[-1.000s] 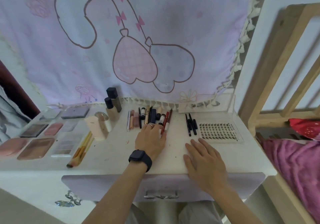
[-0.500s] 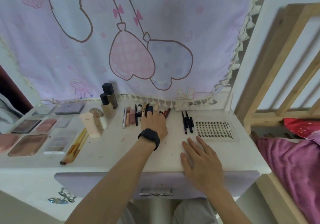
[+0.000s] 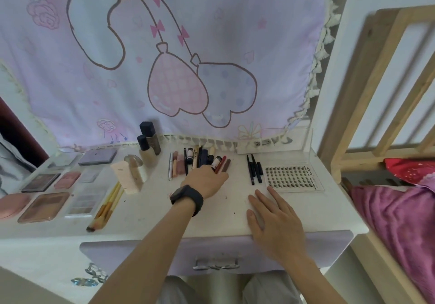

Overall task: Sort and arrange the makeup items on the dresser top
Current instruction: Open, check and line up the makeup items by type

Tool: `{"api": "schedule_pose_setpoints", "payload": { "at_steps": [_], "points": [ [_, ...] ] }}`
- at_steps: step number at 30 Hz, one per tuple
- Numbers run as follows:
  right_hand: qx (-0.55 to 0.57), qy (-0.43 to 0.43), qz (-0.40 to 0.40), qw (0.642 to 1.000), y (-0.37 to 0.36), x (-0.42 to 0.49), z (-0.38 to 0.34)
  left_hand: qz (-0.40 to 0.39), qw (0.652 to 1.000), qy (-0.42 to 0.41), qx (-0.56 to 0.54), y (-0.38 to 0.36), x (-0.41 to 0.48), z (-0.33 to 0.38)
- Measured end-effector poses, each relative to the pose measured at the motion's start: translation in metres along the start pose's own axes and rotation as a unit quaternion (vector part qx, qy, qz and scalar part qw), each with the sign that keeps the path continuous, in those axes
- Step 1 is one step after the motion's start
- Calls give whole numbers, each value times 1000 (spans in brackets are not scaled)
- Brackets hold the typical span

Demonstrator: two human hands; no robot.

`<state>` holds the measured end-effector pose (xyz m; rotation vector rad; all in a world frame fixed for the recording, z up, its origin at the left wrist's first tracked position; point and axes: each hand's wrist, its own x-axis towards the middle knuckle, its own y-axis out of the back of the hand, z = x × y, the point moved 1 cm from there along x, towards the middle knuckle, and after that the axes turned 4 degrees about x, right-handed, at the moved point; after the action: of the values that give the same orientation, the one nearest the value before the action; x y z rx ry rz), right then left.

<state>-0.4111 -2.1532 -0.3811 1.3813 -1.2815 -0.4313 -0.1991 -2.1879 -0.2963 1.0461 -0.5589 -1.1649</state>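
Noted a white desk (image 3: pixel 146 219) backed by a pink cartoon curtain (image 3: pixel 117 80), with a wooden bed frame (image 3: pixel 376 92) off at 3 o'clock. Logged the makeup as largely grouped: palettes (image 3: pixel 44 206) at 9 o'clock, brushes (image 3: pixel 106 207) at 8, upright foundation bottles (image 3: pixel 150 143) at 11, a row of lip pencils and tubes (image 3: pixel 188 162) at 12, black liners (image 3: pixel 254 169) at 1, lash tray (image 3: pixel 290 177) at 2. Found the left hand (image 3: pixel 204 181) at the near ends of the 12 o'clock row, bent down onto its red-pencil side. Cannot tell whether pinching or only nudging, since the knuckles hide the fingertips. Found the right hand (image 3: pixel 275 219) flat at 5 o'clock, spread, pressing the desk, holding nothing, just short of the lash tray. Judged the row the weak point: round, loose, lying side by side. Expect a sideways nudge to roll pencils toward the liners at 1 and mix the groups. Expect a push toward 12 to drive tubes under the curtain fringe. Suspect a careless forearm swing toward 11 could topple the bottles. Suspect a slide of the right hand could shove the tray toward the 3 o'clock edge.
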Motion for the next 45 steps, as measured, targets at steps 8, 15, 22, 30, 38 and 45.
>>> {"api": "schedule_pose_setpoints", "payload": {
  "at_steps": [8,15,22,30,38,45],
  "points": [
    [66,34,74,994,10,0,-7,-57,925,14,-375,-3,-61,-44],
    [500,-187,-75,843,26,20,-50,-23,923,-67,-377,-12,-92,-54],
    [559,-161,-85,809,32,29,-70,35,969,-136,-201,-9,-103,-58],
    [488,-48,-265,830,46,32,-53,346,816,-409,216,1,-91,-70],
    [572,-193,-118,788,33,40,-36,359,841,-362,182,-28,-79,-61],
    [497,-168,-102,845,19,42,-32,271,892,-341,119,-47,-64,-48]
  ]
}}
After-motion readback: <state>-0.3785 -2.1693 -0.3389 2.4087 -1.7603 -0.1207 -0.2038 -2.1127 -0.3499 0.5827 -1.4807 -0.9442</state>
